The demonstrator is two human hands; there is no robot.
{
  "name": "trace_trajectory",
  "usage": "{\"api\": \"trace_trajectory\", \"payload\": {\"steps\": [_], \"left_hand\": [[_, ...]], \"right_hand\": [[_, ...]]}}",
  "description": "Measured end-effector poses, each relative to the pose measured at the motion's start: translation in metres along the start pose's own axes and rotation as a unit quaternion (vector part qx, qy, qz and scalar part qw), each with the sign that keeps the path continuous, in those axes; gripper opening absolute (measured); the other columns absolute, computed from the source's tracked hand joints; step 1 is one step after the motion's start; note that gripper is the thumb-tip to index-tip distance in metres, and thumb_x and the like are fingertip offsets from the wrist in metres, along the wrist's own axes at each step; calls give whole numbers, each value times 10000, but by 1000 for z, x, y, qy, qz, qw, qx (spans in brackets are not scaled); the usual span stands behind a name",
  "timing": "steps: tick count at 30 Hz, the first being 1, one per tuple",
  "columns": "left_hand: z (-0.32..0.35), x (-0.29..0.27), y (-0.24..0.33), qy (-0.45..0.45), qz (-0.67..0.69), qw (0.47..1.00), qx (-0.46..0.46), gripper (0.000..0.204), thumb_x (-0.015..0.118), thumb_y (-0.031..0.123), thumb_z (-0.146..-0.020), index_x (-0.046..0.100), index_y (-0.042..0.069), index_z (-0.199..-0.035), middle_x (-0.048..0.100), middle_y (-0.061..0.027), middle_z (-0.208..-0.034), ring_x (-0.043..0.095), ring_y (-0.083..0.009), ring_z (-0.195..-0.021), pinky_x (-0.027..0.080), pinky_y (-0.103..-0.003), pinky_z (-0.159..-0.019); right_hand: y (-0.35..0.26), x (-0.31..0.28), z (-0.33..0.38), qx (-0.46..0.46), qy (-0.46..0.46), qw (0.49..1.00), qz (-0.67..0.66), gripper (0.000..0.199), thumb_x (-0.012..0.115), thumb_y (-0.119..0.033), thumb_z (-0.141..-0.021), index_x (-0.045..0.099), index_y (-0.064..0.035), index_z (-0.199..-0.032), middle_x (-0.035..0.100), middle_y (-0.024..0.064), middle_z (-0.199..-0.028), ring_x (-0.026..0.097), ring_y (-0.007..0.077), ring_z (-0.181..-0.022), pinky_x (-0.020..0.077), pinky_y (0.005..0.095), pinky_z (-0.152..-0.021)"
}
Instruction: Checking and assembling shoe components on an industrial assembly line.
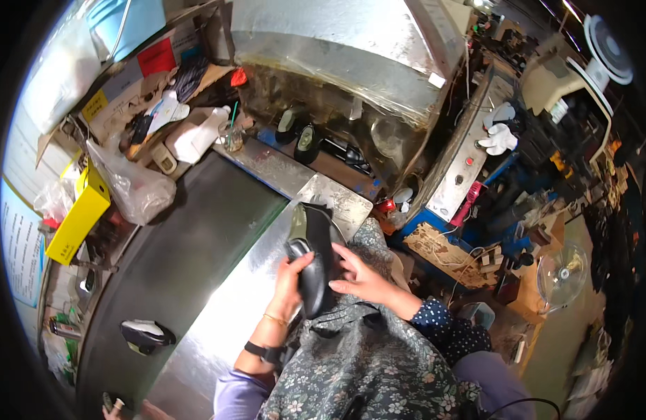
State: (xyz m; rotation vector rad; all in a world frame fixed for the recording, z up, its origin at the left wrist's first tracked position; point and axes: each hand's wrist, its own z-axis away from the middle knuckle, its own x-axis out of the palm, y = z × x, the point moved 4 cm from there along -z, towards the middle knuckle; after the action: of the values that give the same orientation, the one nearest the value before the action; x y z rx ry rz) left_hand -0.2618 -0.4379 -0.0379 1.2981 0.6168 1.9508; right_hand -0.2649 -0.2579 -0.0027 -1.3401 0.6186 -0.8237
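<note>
Above my lap, a black shoe (316,280) with a green part near its upper end is held upright. My left hand (286,283) grips it from the left side, thumb across its front. On the other side, my right hand (365,281) has its fingers apart, fingertips at the shoe's right edge; whether they press on it I cannot tell. Another black shoe (148,336) with a light opening lies on the dark conveyor belt (190,231) to the left. Two more dark shoes, one of them a black shoe (307,144), stand inside the metal-hooded machine (337,77) ahead.
A bare metal ledge (225,301) runs between the belt and me. Someone else's hand (113,411) shows at the lower left with a small light-coloured object. A yellow box (78,213) and plastic bag (137,185) sit beyond the belt. To the right are a control panel (454,189) and a fan (562,274).
</note>
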Motion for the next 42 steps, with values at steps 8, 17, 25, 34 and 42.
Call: {"api": "trace_trajectory", "payload": {"steps": [8, 17, 25, 34, 42], "left_hand": [[46, 123, -16, -277, -189, 942, -3, 657, 579, 298, -991, 283, 1, -1497, 386, -118, -1499, 360, -199, -1371, 285, -357, -1138], [27, 23, -95, -211, -328, 921, -9, 350, 643, 83, -946, 572, -28, -1270, 674, -60, -1106, 613, -125, -1026, 481, -255, -921], [38, -6, -105, -119, -263, 957, -10, 219, 593, 58, -969, 609, -24, -1171, 699, -85, -1052, 643, -123, -918, 504, -237, -837], [35, 16, -108, -105, -316, 943, 11, 204, 600, 128, -981, 633, -9, -1129, 699, -64, -1010, 626, -115, -884, 492, -243, -838], [38, 25, -113, -105, -302, 948, 9, 212, 585, 117, -983, 618, -18, -1143, 705, -84, -1014, 638, -126, -893, 497, -246, -849]], "right_hand": [[-98, -79, 84, -67, 154, 952, -256, 886, 623, 94, -717, 291, -46, -1526, 456, 114, -1456, 532, 163, -1221, 449, 275, -968], [-166, -315, 245, -152, 535, 744, 369, 819, 778, -23, -612, 529, -104, -1388, 562, 143, -1331, 562, 232, -1203, 434, 324, -1002], [-192, -427, 276, 154, 624, 588, 492, 810, 749, -238, -632, 523, -284, -1409, 541, 152, -1359, 574, 364, -1180, 466, 443, -970], [-173, -413, 246, 279, 511, 588, 561, 871, 695, -458, -734, 326, -337, -1514, 195, 190, -1596, 478, 491, -1237, 438, 495, -1020], [-167, -404, 267, 245, 571, 536, 572, 811, 679, -435, -756, 348, -361, -1492, 262, 143, -1567, 489, 431, -1190, 461, 470, -995]]}}
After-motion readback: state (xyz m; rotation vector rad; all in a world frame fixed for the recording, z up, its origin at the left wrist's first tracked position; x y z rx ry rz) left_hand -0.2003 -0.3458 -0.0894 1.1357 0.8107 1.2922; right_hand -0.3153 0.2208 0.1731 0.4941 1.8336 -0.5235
